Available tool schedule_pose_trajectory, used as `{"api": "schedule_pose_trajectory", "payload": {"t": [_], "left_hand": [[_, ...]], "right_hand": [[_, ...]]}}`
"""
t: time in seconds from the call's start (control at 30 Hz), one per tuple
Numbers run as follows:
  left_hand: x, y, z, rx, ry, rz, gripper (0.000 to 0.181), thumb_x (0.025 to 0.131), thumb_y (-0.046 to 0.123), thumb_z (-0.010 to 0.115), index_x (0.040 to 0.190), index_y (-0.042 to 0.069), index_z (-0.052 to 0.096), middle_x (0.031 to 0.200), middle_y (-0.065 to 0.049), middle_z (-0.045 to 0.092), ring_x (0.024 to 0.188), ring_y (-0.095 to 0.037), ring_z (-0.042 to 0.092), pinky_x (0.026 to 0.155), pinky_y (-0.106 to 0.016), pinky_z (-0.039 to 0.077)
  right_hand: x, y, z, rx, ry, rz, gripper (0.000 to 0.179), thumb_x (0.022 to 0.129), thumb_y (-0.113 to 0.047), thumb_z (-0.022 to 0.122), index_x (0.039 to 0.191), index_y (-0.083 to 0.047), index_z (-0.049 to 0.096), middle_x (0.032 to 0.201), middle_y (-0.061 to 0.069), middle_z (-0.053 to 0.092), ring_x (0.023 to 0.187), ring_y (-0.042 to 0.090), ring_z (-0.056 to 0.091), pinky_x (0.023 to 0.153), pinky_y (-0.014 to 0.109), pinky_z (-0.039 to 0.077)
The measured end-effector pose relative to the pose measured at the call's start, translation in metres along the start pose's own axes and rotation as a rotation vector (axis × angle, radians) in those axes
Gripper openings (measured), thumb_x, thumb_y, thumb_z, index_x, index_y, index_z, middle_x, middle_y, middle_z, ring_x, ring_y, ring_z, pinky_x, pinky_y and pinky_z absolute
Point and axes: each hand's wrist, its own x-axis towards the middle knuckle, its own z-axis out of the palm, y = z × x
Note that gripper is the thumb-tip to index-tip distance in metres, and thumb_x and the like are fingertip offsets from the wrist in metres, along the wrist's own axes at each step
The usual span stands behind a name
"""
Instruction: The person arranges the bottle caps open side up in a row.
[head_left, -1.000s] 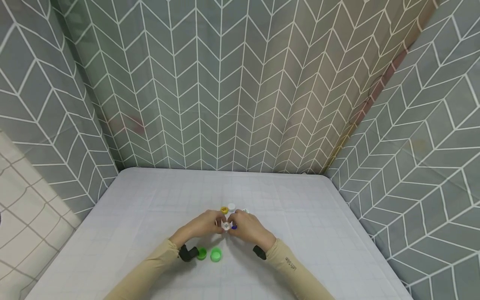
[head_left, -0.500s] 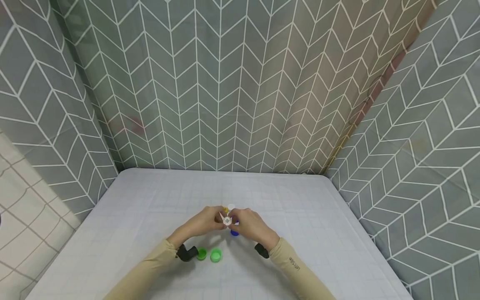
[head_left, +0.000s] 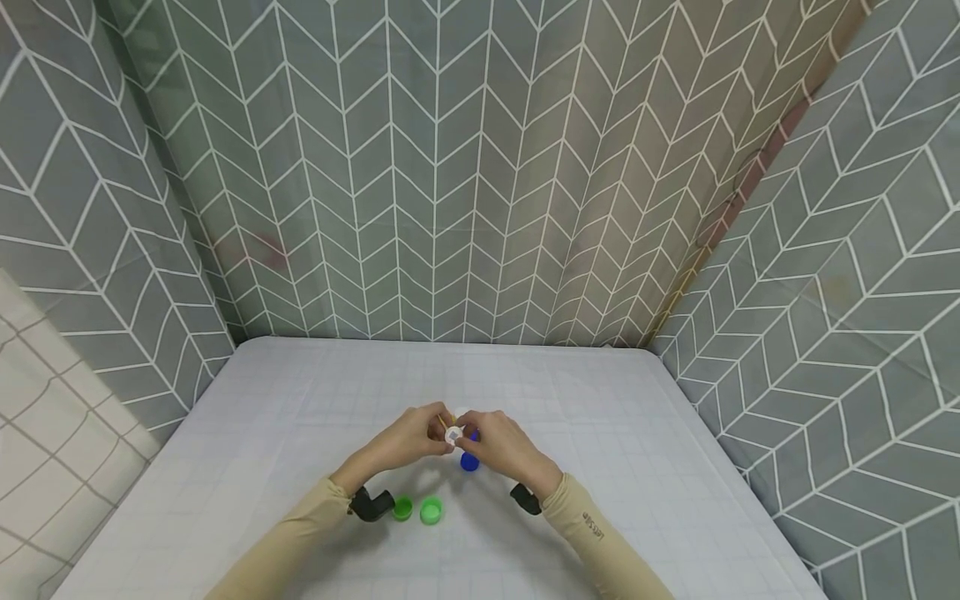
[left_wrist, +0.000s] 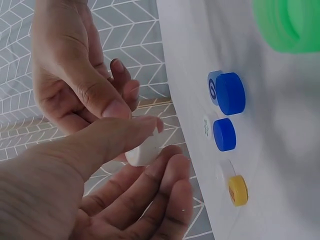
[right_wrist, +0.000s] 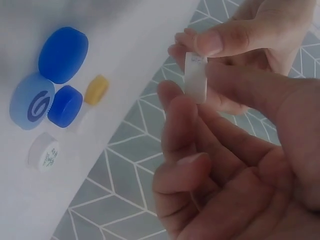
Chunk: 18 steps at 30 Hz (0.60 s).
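Both hands are raised together over the table, fingertips meeting at a small white bottle cap (head_left: 453, 435). My left hand (head_left: 411, 439) pinches one side of it, the thumb lying along the edge of the white bottle cap (left_wrist: 143, 151) in the left wrist view. From the other side my right hand (head_left: 504, 447) pinches it too. Faint blue print shows on the rim of the white bottle cap (right_wrist: 195, 82) in the right wrist view. Fingers hide part of the cap. Just beneath the right hand lies a blue bottle cap (head_left: 469, 462).
Two green caps (head_left: 431, 511) lie on the white table (head_left: 360, 375), nearer the body. Under the hands are a large blue cap (right_wrist: 63, 55), a smaller blue cap (right_wrist: 65, 106), a light blue cap (right_wrist: 31, 101), a yellow cap (right_wrist: 96, 90) and a white cap with green print (right_wrist: 44, 152).
Both hands have moved slightly farther from the body, carrying the white cap between them. A blue cap mostly hidden by the right hand now shows fully; the yellow cap is mostly covered.
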Motion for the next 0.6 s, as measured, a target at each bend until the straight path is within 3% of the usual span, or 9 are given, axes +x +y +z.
{"api": "schedule_pose_trajectory", "payload": {"t": [0.33,0.6], "left_hand": [[0.0015,0.0027,0.0026,-0.036,0.077,0.002,0.028,0.083,0.011,0.075,0.105,0.010,0.057,0.084,0.003,0.068,0.075,-0.011,0.062,0.064,-0.025,0.051],[0.0031,0.0031,0.0025,-0.029,0.090,-0.005,0.017,0.087,0.017,0.071,0.099,0.012,0.060,0.088,0.002,0.071,0.080,-0.009,0.066,0.070,-0.028,0.052]], "right_hand": [[0.0000,0.0005,-0.0042,0.031,0.054,0.017,0.026,0.089,-0.017,0.069,0.112,-0.005,0.068,0.090,0.004,0.074,0.071,0.006,0.064,0.062,0.018,0.049],[0.0015,0.0024,-0.0064,0.034,0.095,0.006,0.012,0.089,-0.021,0.069,0.096,-0.012,0.070,0.085,-0.002,0.072,0.064,0.001,0.055,0.057,0.017,0.044]]}}
